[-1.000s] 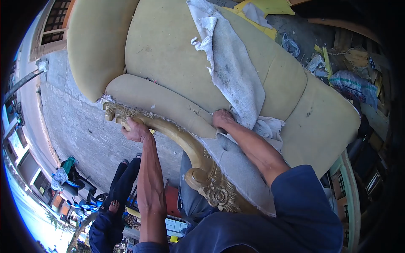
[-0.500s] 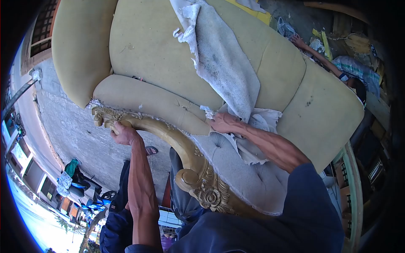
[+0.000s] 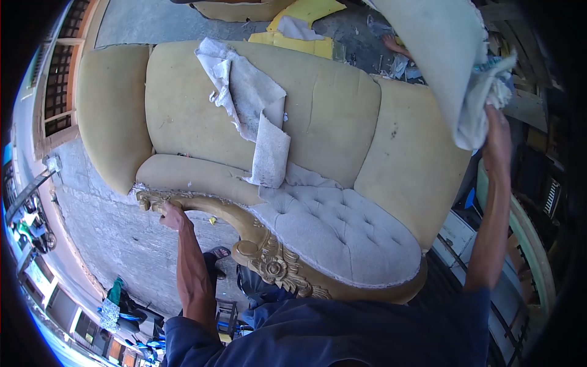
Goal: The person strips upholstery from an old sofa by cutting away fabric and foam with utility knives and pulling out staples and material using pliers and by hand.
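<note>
A sofa (image 3: 422, 165) with worn beige covering lies before me, edged by a gold carved wooden frame (image 3: 244, 223). My left hand (image 3: 173, 216) is closed around the scrolled end of that frame. Raised at the right, my right hand (image 3: 498, 125) grips a large sheet of whitish fabric (image 3: 434, 55), bunched at the fingers and hanging beyond the sofa. A grey tufted panel (image 3: 348, 229) is exposed beside the frame. Across the beige padding lies a torn, folded strip of pale fabric (image 3: 254, 101).
Yellow foam pieces (image 3: 293, 46) and scraps lie on the floor behind the sofa, near part of another person's bare limb (image 3: 394, 46). A green curved frame (image 3: 523, 229) stands at the right. A sandalled foot (image 3: 219, 252) shows below; a motorbike (image 3: 36, 229) is far left.
My right hand has swung from the sofa's middle up to the far right, carrying the fabric sheet off the tufted panel. My left hand keeps its hold on the frame. The view has shifted.
</note>
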A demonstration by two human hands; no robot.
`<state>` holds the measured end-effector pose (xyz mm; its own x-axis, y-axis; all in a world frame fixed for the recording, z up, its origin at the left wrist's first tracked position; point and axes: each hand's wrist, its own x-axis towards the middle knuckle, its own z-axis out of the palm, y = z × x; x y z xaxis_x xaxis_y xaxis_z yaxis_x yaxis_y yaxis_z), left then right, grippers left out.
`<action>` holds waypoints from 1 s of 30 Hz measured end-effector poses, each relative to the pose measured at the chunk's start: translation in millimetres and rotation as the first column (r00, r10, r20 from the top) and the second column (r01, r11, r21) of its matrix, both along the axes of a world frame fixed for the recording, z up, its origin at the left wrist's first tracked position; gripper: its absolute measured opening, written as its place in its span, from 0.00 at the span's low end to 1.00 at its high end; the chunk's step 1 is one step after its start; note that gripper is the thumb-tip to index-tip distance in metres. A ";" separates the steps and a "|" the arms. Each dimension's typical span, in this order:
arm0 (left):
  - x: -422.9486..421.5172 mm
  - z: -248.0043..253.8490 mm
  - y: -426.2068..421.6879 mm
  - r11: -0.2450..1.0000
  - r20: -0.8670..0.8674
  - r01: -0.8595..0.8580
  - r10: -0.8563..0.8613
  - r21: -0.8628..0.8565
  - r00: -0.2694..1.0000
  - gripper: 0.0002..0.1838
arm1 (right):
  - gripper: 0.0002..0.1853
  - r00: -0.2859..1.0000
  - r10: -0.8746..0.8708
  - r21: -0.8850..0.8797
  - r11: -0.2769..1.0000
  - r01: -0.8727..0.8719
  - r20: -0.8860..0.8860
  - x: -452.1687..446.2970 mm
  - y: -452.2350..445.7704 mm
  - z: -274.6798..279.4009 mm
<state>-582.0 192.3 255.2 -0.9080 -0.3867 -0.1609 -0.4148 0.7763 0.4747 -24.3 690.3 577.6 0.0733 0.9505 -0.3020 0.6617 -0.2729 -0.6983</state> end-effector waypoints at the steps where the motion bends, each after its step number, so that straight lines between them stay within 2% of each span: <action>1: 13.2 30.1 33.3 0.961 0.089 -0.094 0.121 -0.262 0.989 0.45 | 0.36 0.981 0.156 -0.183 0.974 -0.133 0.118 9.7 -12.7 -62.2; 2: 25.5 38.0 38.9 0.967 0.075 -0.076 0.097 -0.244 0.992 0.45 | 0.39 0.959 0.281 -0.185 0.945 -0.270 0.035 -12.4 -48.0 -104.1; 3: 35.0 48.5 35.6 0.852 -0.071 0.342 -0.400 -0.395 0.914 0.41 | 0.42 0.968 0.232 -0.372 0.894 -0.250 -0.093 -45.8 -84.5 -107.3; 4: 47.5 52.7 39.2 0.533 -0.116 0.610 -0.800 -0.586 0.588 0.37 | 0.42 0.945 0.323 -0.395 0.862 -0.317 -0.053 -56.5 -114.5 -119.6; 5: 68.3 67.8 66.8 0.413 -0.065 0.766 -0.895 -0.493 0.440 0.31 | 0.38 0.930 0.366 -0.439 0.833 -0.337 -0.021 -60.9 -138.6 -123.0; 6: 94.5 89.0 99.9 0.254 -0.016 0.889 -0.963 -0.380 0.269 0.26 | 0.35 0.914 0.405 -0.498 0.795 -0.346 0.011 -59.8 -164.8 -120.7; 7: 120.4 94.7 123.5 0.047 -0.023 0.968 -0.999 -0.246 0.043 0.18 | 0.31 0.918 0.397 -0.526 0.782 -0.334 0.008 -52.4 -189.3 -112.8; 8: 151.7 95.6 148.9 -0.035 -0.045 0.998 -0.998 0.048 -0.033 0.13 | 0.28 0.920 0.392 -0.539 0.777 -0.325 0.011 -45.0 -207.3 -103.6; 10: 212.8 86.9 189.5 -0.246 0.037 0.842 -0.953 0.480 -0.300 0.13 | 0.23 0.966 0.241 -0.531 0.833 -0.153 0.099 -37.6 -239.8 -66.6; 12: 270.2 42.8 205.5 -0.488 -0.022 0.650 -0.809 0.583 -0.587 0.13 | 0.21 0.939 0.200 -0.461 0.886 -0.051 0.281 -31.9 -269.4 -23.3; 13: 285.6 1.8 200.7 -0.512 -0.047 0.624 -0.794 0.591 -0.606 0.13 | 0.20 0.912 0.151 -0.410 0.912 0.021 0.382 -32.6 -285.7 -2.8; 14: 305.2 -43.8 188.8 -0.613 0.049 0.711 -0.745 0.346 -0.666 0.14 | 0.19 0.873 0.099 -0.359 0.929 0.091 0.478 -33.6 -305.5 13.1; 15: 321.9 -66.9 178.0 -0.693 0.161 0.716 -0.700 0.082 -0.696 0.15 | 0.19 0.863 0.072 -0.361 0.923 0.132 0.500 -38.4 -328.2 22.5; 17: 323.0 -76.1 168.3 -0.779 0.171 0.620 -0.601 0.090 -0.781 0.15 | 0.19 0.795 -0.125 -0.184 0.941 0.285 0.594 -55.6 -367.3 39.3; 18: 326.5 -81.0 171.3 -0.833 0.189 0.549 -0.531 0.058 -0.826 0.16 | 0.19 0.783 -0.136 -0.179 0.936 0.302 0.607 -61.3 -386.4 34.5; 19: 331.3 -82.7 170.7 -0.847 0.183 0.528 -0.511 0.059 -0.840 0.16 | 0.17 0.694 -0.084 -0.118 0.964 0.239 0.715 -70.8 -409.9 19.8; 20: 331.1 -82.4 164.9 -0.837 0.291 0.531 -0.479 0.130 -0.828 0.16 | 0.16 0.592 -0.040 -0.075 0.983 0.169 0.805 -79.7 -424.4 9.7; 21: 329.7 -77.4 159.2 -0.817 0.405 0.542 -0.435 0.197 -0.804 0.16 | 0.16 0.597 -0.051 -0.084 0.977 0.196 0.801 -85.2 -426.0 6.9; 22: 330.2 -74.7 159.0 -0.833 0.411 0.518 -0.411 0.193 -0.814 0.16 | 0.14 0.618 -0.190 0.024 0.964 0.266 0.763 -87.1 -423.2 2.5; 23: 330.5 -62.9 170.8 -0.656 0.567 0.650 -0.388 0.384 -0.727 0.20 | 0.11 0.622 -0.335 0.137 0.929 0.345 0.708 -86.9 -422.7 -1.5; 24: 333.8 -59.7 180.6 -0.415 0.706 0.760 -0.313 0.500 -0.635 0.25 | 0.11 0.613 -0.366 0.146 0.914 0.379 0.700 -84.8 -424.5 -2.4; 25: 338.4 -73.7 183.6 -0.447 0.707 0.747 -0.297 0.492 -0.642 0.25 | 0.09 0.641 -0.331 0.110 0.927 0.359 0.692 -82.6 -426.9 -0.5; 27: 343.4 -119.3 178.1 -0.528 0.788 0.705 -0.104 0.474 -0.607 0.34 | 0.07 0.664 -0.319 0.065 0.924 0.378 0.677 -83.6 -433.6 3.6; 29: 346.8 -141.6 169.4 -0.444 0.769 0.721 -0.104 0.532 -0.631 0.33 | 0.06 0.664 -0.341 0.094 0.921 0.379 0.665 -82.3 -431.4 3.8; 30: 357.3 -155.7 157.7 -0.592 0.708 0.593 -0.053 0.546 -0.704 0.31 | 0.06 0.671 -0.361 0.092 0.911 0.402 0.648 -79.4 -431.7 2.5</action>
